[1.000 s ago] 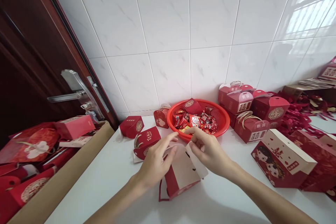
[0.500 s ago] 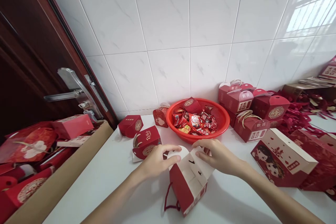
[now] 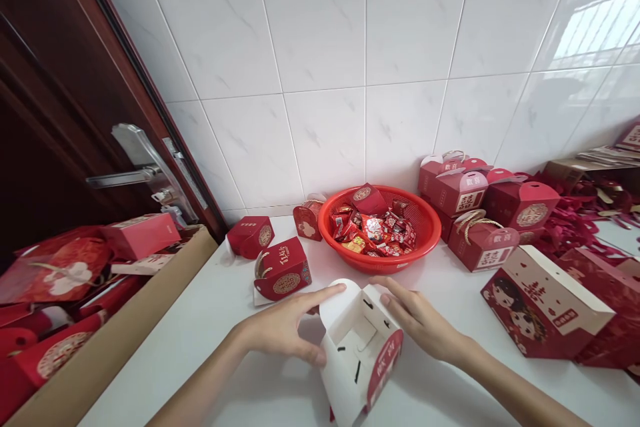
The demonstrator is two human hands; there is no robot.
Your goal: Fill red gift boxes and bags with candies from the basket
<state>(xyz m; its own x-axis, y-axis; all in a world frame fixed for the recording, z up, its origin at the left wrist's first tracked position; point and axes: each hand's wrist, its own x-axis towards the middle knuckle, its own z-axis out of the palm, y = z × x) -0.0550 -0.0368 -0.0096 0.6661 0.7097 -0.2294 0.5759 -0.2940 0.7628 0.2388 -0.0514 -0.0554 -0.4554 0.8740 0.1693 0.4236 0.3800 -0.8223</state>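
A red paper gift box with a white inside sits on the table in front of me, its top opened and flaps spread. Dark cord ends show against its inner walls; no sweets are visible in it. My left hand holds the left side, index finger on the far left flap and thumb by the near left one. On the opposite side, my right hand grips the far right edge, its fingers partly behind the wall. Just beyond stands a red plastic basket of wrapped sweets, with a small red box on top.
Small red boxes stand left of the basket. Stacked gift boxes and a larger printed box are to the right. A cardboard carton of red packaging lies at left, by the door handle. A tiled wall closes the back.
The gift box's near flaps have spread outward, showing more of its inside. My left hand has opened wider along the left side, and my right hand has shifted onto the right wall.
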